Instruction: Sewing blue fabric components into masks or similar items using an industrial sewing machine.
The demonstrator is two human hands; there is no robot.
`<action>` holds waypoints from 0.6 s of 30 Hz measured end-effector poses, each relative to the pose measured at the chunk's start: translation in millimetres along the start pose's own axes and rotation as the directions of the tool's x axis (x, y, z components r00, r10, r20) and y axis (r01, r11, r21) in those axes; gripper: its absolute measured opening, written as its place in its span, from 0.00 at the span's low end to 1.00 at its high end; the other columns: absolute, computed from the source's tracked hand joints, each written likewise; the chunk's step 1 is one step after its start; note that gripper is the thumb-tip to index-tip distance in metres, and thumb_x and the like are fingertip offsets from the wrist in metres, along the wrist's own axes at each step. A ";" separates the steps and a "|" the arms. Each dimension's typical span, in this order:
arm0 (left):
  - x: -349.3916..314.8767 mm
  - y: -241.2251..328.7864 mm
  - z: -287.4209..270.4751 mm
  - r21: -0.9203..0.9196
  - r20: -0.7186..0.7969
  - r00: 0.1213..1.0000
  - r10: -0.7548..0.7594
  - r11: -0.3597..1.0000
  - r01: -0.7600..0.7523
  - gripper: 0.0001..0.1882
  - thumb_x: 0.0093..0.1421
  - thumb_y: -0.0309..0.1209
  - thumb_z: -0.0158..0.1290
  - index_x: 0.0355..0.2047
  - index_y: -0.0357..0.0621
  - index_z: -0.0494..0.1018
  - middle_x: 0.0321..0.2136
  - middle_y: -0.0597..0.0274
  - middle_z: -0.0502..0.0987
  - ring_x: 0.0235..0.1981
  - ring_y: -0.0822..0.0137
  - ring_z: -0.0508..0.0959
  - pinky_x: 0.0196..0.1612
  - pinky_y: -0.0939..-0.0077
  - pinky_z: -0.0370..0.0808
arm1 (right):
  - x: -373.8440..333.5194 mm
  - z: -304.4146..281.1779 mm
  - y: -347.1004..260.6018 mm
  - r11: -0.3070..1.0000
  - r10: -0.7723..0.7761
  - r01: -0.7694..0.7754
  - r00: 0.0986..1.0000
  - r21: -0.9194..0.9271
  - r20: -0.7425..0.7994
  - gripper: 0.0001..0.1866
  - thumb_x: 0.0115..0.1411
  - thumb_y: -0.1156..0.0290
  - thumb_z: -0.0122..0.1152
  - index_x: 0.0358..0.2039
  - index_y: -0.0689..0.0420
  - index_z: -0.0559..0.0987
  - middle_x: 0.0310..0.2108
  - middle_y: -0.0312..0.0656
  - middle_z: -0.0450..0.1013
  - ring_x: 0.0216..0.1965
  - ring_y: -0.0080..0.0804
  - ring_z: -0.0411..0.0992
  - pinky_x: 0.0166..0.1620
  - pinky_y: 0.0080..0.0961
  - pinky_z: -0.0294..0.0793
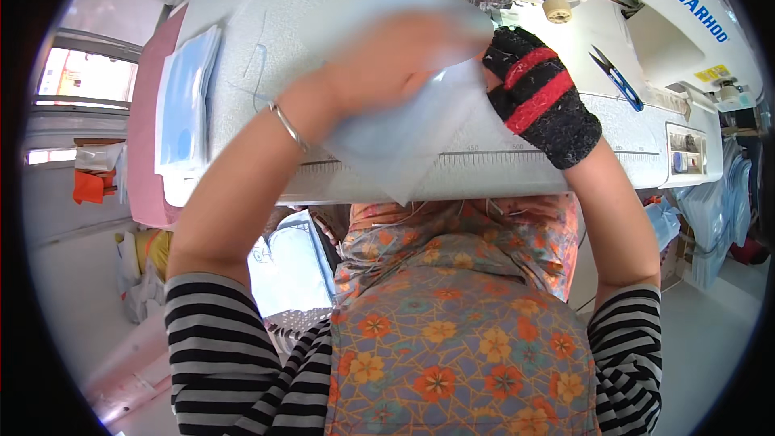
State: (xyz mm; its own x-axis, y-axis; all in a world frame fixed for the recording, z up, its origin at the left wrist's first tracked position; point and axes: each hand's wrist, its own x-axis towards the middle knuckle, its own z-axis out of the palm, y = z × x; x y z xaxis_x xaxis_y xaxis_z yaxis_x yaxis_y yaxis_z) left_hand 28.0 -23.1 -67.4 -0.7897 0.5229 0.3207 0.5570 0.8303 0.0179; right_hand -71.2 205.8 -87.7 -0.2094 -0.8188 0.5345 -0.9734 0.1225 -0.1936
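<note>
A thin light-blue fabric piece (pixel 401 141) lies on the white sewing table, with one pointed corner reaching its front edge. Over the fabric is my bare left hand (pixel 395 52), its fingers smeared by motion and their grip unclear. My right hand (pixel 539 93) wears a black fingerless glove with red stripes. Its fingers are curled in at the fabric's right edge, close below the presser foot area of the white sewing machine (pixel 662 12). The fingertips are mostly hidden, but the hand appears closed on that edge.
Blue-handled thread snips (pixel 617 79) lie right of my glove. A stack of light-blue fabric pieces (pixel 187 101) sits at the table's left end. A measuring scale (pixel 476 157) runs along the front. A small compartment with bobbins (pixel 686 153) is at the right.
</note>
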 end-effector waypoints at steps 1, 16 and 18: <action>-3.9 14.8 7.1 0.018 -0.003 0.995 -0.102 0.995 0.102 0.23 0.60 0.36 0.52 0.55 0.41 0.69 0.58 0.50 0.69 0.60 0.51 0.68 0.61 0.51 0.64 | -2.4 -1.1 1.3 1.000 0.024 -0.024 1.000 0.007 -0.001 0.17 0.55 0.80 0.54 0.46 0.58 0.78 0.48 0.48 0.75 0.47 0.49 0.73 0.51 0.38 0.73; 18.0 88.7 21.4 -0.114 -0.056 0.872 -0.487 0.870 0.479 0.33 0.59 0.39 0.55 0.58 0.29 0.63 0.61 0.37 0.62 0.66 0.44 0.60 0.66 0.38 0.54 | -2.2 -7.6 3.9 0.993 0.035 -0.026 0.997 -0.115 0.071 0.22 0.49 0.79 0.55 0.48 0.56 0.78 0.52 0.45 0.74 0.53 0.47 0.70 0.58 0.40 0.68; 17.9 85.2 22.4 -0.131 -0.062 0.871 -0.488 0.869 0.477 0.30 0.60 0.37 0.54 0.59 0.31 0.64 0.62 0.41 0.64 0.66 0.46 0.61 0.66 0.41 0.55 | -3.5 -10.4 4.5 0.994 0.013 -0.006 0.998 -0.106 0.058 0.23 0.48 0.79 0.55 0.48 0.56 0.78 0.52 0.45 0.74 0.53 0.47 0.70 0.59 0.40 0.67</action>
State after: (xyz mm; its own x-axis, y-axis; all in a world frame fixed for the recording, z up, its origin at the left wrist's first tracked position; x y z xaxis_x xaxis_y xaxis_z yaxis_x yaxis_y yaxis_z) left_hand 55.5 61.3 -81.4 -0.9433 0.0385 0.3296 0.1408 0.9458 0.2926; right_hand -75.8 215.1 -81.9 -0.2157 -0.8486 0.4831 -0.9764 0.1864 -0.1086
